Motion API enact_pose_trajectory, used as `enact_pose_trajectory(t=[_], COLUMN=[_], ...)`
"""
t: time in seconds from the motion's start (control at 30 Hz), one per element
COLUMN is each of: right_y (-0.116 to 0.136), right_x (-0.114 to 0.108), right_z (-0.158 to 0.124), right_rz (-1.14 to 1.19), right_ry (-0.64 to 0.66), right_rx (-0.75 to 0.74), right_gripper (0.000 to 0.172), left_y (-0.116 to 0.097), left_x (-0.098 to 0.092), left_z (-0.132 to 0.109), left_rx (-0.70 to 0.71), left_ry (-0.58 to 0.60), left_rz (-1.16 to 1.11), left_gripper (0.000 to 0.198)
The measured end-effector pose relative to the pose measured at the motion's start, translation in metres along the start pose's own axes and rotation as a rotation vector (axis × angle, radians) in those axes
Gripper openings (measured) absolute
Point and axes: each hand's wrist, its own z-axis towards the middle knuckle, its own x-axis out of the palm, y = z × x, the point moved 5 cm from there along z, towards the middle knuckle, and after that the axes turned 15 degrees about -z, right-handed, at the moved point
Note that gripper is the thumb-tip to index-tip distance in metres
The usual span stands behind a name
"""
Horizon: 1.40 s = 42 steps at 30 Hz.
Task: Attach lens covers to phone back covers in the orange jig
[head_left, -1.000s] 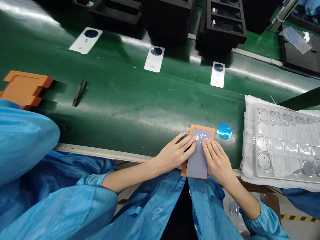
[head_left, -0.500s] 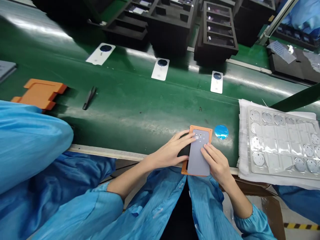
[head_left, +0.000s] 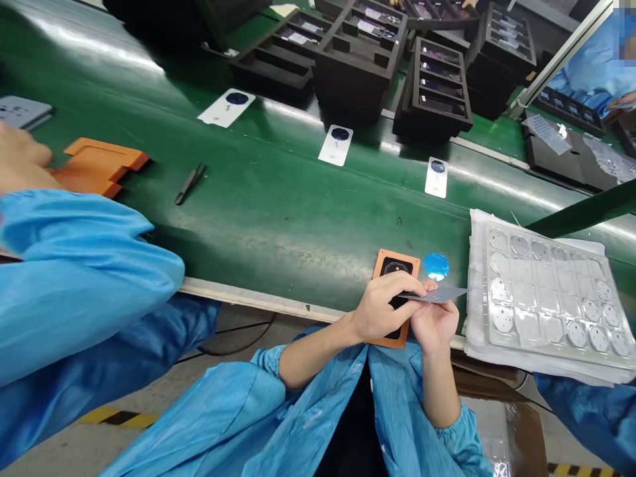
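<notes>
My left hand and my right hand both grip a thin grey panel, held almost edge-on just above the belt's near edge. Under my hands lies an orange fixture with a dark recess and a round hole at its far end. A round blue sticker lies on the green belt just right of the fixture.
A clear blister tray of round discs sits on white sheets at the right. Three white panels lie across the belt. Black foam trays stand beyond. At the left are another orange fixture, black tweezers and another person's blue sleeve.
The grey panel lay flat in the orange fixture under my fingers; now both hands have lifted it out and tilted it edge-on. The view shifted, and the fixture's dark recess is exposed.
</notes>
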Motion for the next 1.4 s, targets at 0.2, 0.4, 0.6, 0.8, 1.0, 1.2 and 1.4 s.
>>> enact_pose_trajectory(t=[0.2, 0.4, 0.6, 0.8, 1.0, 1.2, 1.4], right_y=[0.003, 0.002, 0.006, 0.012, 0.031, 0.087, 0.092], right_x=[0.004, 0.002, -0.004, -0.01, 0.016, -0.063, -0.14], right_z=[0.001, 0.001, 0.002, 0.005, 0.043, 0.171, 0.266], right_rz=[0.044, 0.055, -0.038, -0.047, -0.048, 0.032, -0.429], right_ry=[0.047, 0.014, -0.07, -0.189, -0.287, -0.5, -0.491], right_rx=[0.025, 0.044, -0.017, -0.049, -0.114, -0.23, 0.019], right_gripper=[0.039, 0.036, 0.032, 0.022, 0.019, 0.025, 0.033], left_y=[-0.005, -0.007, -0.007, -0.001, 0.034, 0.087, 0.139], left_x=[0.001, 0.0, -0.005, -0.014, -0.039, -0.066, -0.094], left_z=[-0.002, 0.0, 0.002, 0.01, 0.045, 0.084, 0.07], left_rx=[0.107, 0.158, 0.169, 0.125, -0.207, -0.455, -0.557], left_ry=[0.014, 0.002, 0.0, 0.053, -0.259, -0.188, -0.267], left_rz=[0.064, 0.088, 0.105, 0.119, -0.111, -0.283, -0.079], left_gripper=[0.01, 0.01, 0.014, 0.007, 0.019, 0.043, 0.036])
